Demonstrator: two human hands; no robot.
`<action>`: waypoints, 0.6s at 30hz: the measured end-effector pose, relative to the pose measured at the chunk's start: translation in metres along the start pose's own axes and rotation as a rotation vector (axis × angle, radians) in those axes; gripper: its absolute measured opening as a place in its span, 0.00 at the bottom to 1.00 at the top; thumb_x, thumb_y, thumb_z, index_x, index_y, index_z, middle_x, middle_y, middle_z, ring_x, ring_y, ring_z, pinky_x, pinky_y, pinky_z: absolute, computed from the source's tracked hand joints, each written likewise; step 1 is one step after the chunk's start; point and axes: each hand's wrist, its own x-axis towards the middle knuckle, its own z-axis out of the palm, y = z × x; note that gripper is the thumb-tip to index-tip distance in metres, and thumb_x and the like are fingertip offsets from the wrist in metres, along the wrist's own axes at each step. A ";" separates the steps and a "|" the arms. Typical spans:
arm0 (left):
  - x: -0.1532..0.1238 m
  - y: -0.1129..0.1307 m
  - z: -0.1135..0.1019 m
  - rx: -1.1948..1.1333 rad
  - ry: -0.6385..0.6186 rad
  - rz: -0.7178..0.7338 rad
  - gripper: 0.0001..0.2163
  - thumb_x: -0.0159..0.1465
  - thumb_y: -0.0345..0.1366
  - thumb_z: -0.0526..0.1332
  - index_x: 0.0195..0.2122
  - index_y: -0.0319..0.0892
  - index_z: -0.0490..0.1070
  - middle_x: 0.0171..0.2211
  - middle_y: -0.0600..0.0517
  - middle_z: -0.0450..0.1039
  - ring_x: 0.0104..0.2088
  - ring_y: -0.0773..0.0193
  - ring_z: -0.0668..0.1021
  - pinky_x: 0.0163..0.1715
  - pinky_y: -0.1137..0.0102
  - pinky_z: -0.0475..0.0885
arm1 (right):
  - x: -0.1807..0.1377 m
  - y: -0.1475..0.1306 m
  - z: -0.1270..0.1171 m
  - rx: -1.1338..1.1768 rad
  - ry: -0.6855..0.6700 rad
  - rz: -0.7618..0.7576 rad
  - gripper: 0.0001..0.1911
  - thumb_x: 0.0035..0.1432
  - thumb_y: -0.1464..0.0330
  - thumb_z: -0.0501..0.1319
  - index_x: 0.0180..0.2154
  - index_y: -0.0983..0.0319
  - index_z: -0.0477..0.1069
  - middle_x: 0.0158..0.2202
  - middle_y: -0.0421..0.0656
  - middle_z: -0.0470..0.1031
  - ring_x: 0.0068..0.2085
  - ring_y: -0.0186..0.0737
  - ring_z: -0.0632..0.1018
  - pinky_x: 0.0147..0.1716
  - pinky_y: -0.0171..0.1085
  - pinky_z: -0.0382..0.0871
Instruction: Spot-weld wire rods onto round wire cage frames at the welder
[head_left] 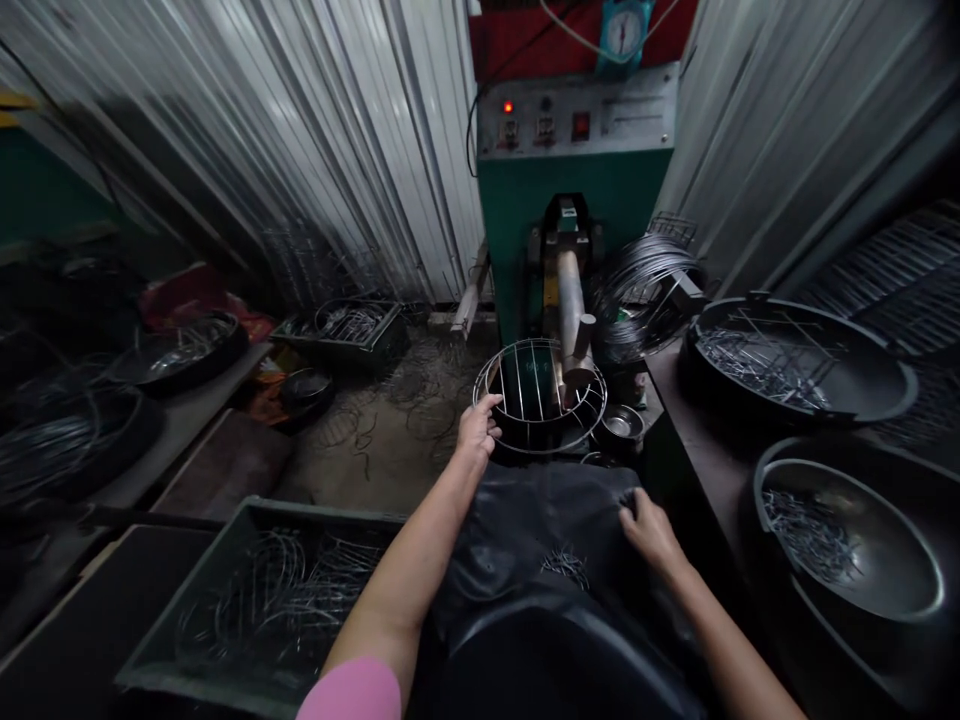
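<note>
A round wire basket (529, 425) with parallel bars across it sits at the welding machine's electrode arm (576, 325). My left hand (478, 430) is closed on the basket's left rim, with the index finger stretched along it. Over my lap lies a black leather-like apron (517, 520), and a small heap of short wire pieces (566, 567) rests in it. My right hand (651, 530) is closed at the apron's right edge, pinching the dark material. The electrode tip meets the basket's far right part; exact contact is hard to make out.
To the right, two large black pans (885, 385) (780, 450) hold short wire pieces. A wire coil (649, 290) hangs beside the green machine (510, 220), whose red lamp (508, 106) is lit. At left stands a crate (180, 590) of bent wires. Loose wire litters the floor (390, 450).
</note>
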 end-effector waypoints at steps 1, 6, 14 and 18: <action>-0.001 0.000 0.000 0.004 0.008 0.000 0.18 0.37 0.34 0.67 0.23 0.41 0.58 0.16 0.64 0.50 0.13 0.81 0.50 0.12 0.79 0.43 | -0.006 0.011 0.004 -0.038 -0.009 0.029 0.02 0.44 0.69 0.56 0.26 0.58 0.63 0.19 0.40 0.68 0.23 0.40 0.70 0.26 0.36 0.60; -0.008 -0.001 0.002 0.042 0.032 0.046 0.16 0.38 0.34 0.67 0.22 0.41 0.57 0.16 0.64 0.49 0.13 0.80 0.51 0.12 0.79 0.43 | -0.013 0.024 0.006 0.131 -0.062 0.045 0.07 0.43 0.65 0.60 0.24 0.59 0.62 0.20 0.39 0.68 0.24 0.39 0.70 0.25 0.35 0.61; -0.017 0.000 0.012 0.093 0.049 0.082 0.15 0.40 0.32 0.67 0.22 0.41 0.58 0.15 0.63 0.50 0.13 0.79 0.52 0.13 0.79 0.43 | 0.015 -0.080 -0.009 0.871 -0.064 -0.186 0.17 0.53 0.55 0.59 0.37 0.61 0.66 0.32 0.43 0.74 0.29 0.36 0.75 0.31 0.36 0.69; -0.015 -0.001 0.016 0.100 0.072 0.114 0.17 0.39 0.33 0.68 0.25 0.41 0.59 0.15 0.64 0.52 0.13 0.79 0.54 0.13 0.79 0.45 | 0.033 -0.107 0.008 0.667 -0.071 -0.289 0.15 0.52 0.56 0.59 0.34 0.61 0.70 0.29 0.43 0.75 0.29 0.38 0.75 0.30 0.37 0.69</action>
